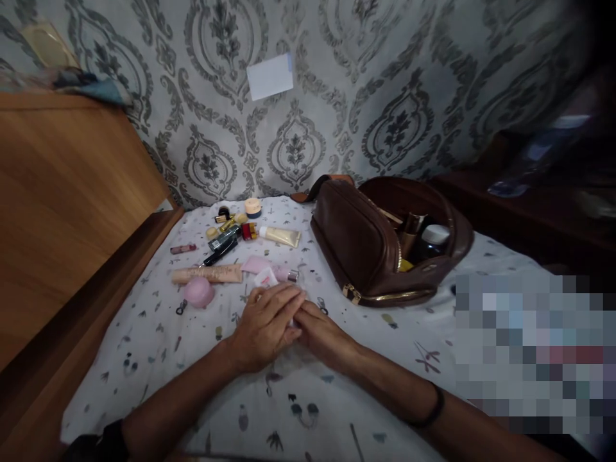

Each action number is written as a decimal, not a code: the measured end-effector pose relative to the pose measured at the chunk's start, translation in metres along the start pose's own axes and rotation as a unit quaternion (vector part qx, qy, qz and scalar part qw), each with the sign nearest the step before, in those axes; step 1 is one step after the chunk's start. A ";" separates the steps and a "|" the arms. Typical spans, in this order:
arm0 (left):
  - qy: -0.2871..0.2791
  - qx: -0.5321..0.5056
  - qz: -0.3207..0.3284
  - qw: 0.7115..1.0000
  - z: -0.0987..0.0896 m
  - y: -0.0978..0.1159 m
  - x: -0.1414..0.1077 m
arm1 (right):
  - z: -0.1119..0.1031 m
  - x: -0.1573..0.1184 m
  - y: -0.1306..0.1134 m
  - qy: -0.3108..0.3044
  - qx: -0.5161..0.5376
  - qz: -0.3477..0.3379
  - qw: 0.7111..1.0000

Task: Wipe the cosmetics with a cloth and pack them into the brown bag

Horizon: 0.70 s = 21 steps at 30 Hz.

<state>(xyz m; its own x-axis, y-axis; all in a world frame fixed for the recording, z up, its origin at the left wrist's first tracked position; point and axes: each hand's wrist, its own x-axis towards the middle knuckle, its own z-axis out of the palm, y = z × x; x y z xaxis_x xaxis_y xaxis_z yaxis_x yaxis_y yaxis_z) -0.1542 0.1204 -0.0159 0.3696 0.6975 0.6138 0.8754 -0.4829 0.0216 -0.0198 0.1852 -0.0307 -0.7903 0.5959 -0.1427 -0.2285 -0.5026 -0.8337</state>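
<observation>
Where left hand [266, 326] overlaps right hand [327, 335], any grip seems hidden.

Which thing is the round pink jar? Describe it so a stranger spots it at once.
Find the brown bag on the patterned sheet, then go left to the scattered cosmetics. On their near side, left of the person's left hand, the round pink jar sits just in front of a long peach tube. Its squat, round shape sets it apart from the slim pink tube nearby.
</observation>
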 end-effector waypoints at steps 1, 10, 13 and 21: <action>-0.006 0.008 -0.001 1.000 0.000 -0.001 0.001 | 0.000 -0.001 0.001 -0.010 -0.013 0.007 1.000; -0.020 -0.140 -0.262 0.955 -0.014 -0.040 -0.003 | -0.003 -0.006 0.000 -0.130 -0.039 0.096 0.986; 0.002 -0.223 -0.330 0.917 -0.012 -0.045 -0.004 | -0.003 -0.006 -0.004 -0.134 -0.050 0.112 0.983; 0.104 -0.299 -0.426 0.848 -0.016 -0.054 0.000 | -0.012 -0.005 -0.023 -0.100 -0.356 -0.089 0.925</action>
<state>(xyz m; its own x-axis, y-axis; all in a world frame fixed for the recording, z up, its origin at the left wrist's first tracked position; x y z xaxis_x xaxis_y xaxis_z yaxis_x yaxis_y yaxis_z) -0.2066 0.1376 -0.0047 -0.4347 0.8495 0.2989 0.4599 -0.0760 0.8847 -0.0043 0.2014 -0.0169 -0.8817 0.4664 0.0718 0.0119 0.1741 -0.9847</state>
